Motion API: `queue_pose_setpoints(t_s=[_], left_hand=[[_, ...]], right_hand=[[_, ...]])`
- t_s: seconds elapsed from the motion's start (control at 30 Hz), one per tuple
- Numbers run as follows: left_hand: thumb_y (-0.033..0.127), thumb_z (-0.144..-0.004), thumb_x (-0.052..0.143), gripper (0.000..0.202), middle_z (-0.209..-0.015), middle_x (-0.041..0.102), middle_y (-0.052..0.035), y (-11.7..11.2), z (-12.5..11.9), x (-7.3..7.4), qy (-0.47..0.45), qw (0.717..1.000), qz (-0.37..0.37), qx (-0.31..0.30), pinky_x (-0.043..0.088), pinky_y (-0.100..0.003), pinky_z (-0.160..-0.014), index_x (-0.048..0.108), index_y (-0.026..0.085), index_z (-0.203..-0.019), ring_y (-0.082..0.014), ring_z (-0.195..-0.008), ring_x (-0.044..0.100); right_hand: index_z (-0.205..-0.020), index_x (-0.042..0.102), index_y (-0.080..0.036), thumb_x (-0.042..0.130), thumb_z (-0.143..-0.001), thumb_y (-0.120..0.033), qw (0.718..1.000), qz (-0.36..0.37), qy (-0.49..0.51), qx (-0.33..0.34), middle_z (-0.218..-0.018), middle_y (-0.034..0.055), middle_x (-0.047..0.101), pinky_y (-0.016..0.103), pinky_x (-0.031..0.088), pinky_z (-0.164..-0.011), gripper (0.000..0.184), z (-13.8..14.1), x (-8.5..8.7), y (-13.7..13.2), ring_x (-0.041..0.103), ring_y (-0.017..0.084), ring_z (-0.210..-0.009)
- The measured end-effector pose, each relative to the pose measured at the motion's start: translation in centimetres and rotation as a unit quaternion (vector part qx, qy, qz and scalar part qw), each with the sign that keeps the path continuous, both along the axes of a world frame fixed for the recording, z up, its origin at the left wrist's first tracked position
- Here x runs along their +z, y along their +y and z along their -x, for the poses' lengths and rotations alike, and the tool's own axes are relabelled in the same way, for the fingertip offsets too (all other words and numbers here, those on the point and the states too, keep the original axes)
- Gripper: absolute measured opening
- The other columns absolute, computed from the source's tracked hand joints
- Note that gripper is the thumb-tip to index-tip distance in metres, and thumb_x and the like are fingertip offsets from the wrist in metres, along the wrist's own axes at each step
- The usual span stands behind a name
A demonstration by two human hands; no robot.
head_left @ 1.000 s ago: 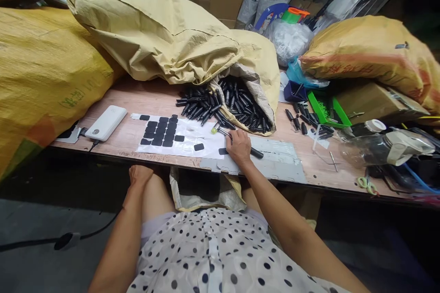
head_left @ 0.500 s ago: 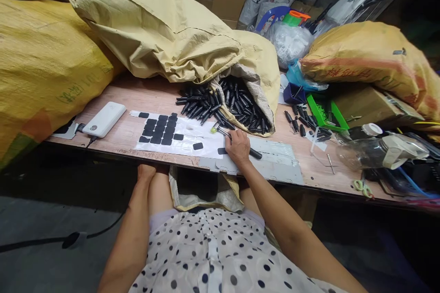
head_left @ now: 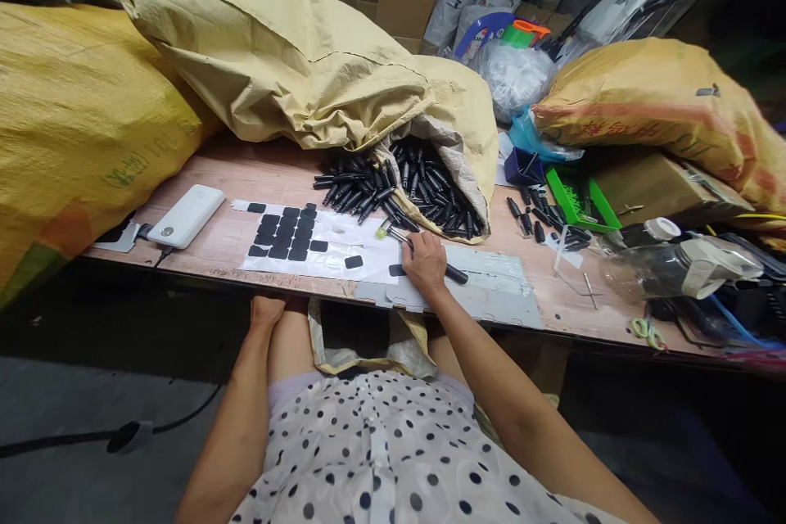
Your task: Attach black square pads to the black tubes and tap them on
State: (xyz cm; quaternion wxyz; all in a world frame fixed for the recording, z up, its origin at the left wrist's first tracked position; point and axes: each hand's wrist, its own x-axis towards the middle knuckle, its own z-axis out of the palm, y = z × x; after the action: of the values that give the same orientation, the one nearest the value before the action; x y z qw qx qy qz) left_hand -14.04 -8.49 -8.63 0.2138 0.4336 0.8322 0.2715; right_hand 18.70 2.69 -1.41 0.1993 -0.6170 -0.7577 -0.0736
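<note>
My right hand (head_left: 426,262) rests on the table, its fingers closed around a small hammer. The hammer (head_left: 456,274) has a black handle, a metal shaft and a yellow-green head pointing left. It lies over a grey board (head_left: 497,285) and the edge of a white sheet (head_left: 335,246). Black rounded pads (head_left: 299,243) lie in rows on that sheet, with a few apart. Behind the hand, several black pen-like tubes (head_left: 430,180) spill from the mouth of a beige sack (head_left: 295,57). My left hand (head_left: 268,309) is by my thigh below the table edge, its fingers hidden.
A white power bank (head_left: 187,214) with a cable lies left, beside a yellow sack (head_left: 74,115). On the right are a green tray (head_left: 598,221), loose black parts, green-handled scissors (head_left: 648,334) and a clear bottle (head_left: 644,272). Other people stand behind the sacks.
My right hand and the hammer stay in place. My left hand has shifted very slightly. At the back, a person's hand and arm have moved.
</note>
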Motion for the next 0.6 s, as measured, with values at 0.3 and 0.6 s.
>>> queue_pose_setpoints(t_s=[0.3, 0.6], left_hand=[[0.04, -0.087, 0.054, 0.05, -0.046, 0.043, 0.0017, -7.2, -5.1, 5.6, 0.034, 0.973, -0.221, -0.064, 0.043, -0.028, -0.053, 0.034, 0.024, -0.044, -0.0134, -0.049, 0.044], [0.028, -0.086, 0.056, 0.023, -0.08, 0.065, -0.002, 9.1, -7.7, 11.4, 0.027, 0.964, -0.26, -0.045, 0.052, -0.031, -0.075, 0.071, 0.02, -0.101, -0.0171, -0.071, 0.057]], right_hand=[[-0.099, 0.066, -0.021, 0.053, -0.094, -0.025, 1.0, -0.003, 0.012, 0.004, -0.096, 0.0093, 0.061, 0.035, 0.035, -0.077, 0.015, 0.1, -0.2, -0.1, 0.049, 0.026, -0.093], [-0.097, 0.066, -0.021, 0.053, -0.095, -0.026, 1.0, 0.002, 0.019, 0.016, -0.095, 0.0091, 0.061, 0.034, 0.035, -0.076, 0.014, 0.2, 0.2, -0.2, 0.049, 0.026, -0.093]])
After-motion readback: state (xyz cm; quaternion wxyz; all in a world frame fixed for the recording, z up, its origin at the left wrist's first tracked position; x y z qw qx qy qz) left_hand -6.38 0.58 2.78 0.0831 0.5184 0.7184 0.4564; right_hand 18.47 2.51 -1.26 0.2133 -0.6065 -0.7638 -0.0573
